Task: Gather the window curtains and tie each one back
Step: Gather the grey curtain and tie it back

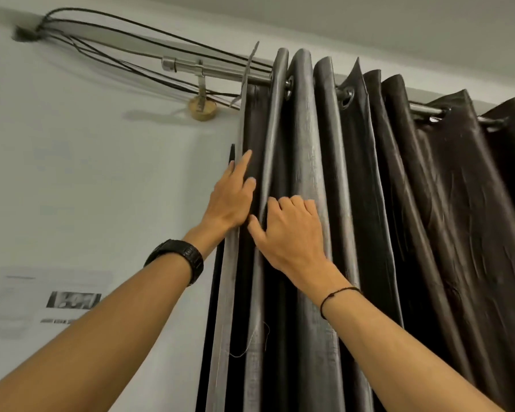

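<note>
A dark grey eyelet curtain [369, 203] hangs in deep folds from a metal rod [220, 71]. Its left folds are bunched together near the wall. My left hand [231, 200] lies flat on the curtain's left edge with straight fingers pointing up. My right hand [292, 233] rests just to the right of it on the neighbouring folds; its fingers curl into a fold and its thumb presses the fabric. No tie-back is in view.
The pale wall [87, 173] lies to the left. Black cables [131, 34] run along the rod from a hole near the ceiling. A round bracket base [202, 110] holds the rod. A printed paper [48, 298] is stuck low on the wall.
</note>
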